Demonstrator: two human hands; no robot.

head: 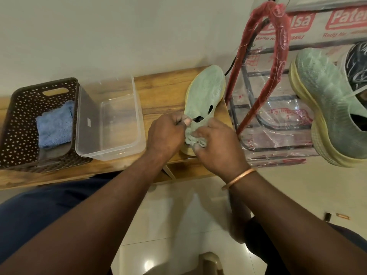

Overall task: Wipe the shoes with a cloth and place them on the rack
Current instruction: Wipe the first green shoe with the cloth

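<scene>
A pale green shoe (205,92) lies sole up on the wooden table (164,96), toe pointing away from me. My left hand (166,132) pinches the shoe's near end with curled fingers. My right hand (216,143) grips the same heel end from the right, fingers curled into the fabric. A second green shoe (325,108) with a yellowish sole sits on the wrapped rack (278,120) at the right. A folded blue cloth (54,126) lies in the brown basket (17,108) at the left; neither hand touches it.
A clear plastic tub (111,120) stands between the basket and the shoe. The rack is covered in clear plastic with red-wrapped tubing (278,62). A white wall rises behind the table. Tiled floor (174,225) lies below, with my knees at either side.
</scene>
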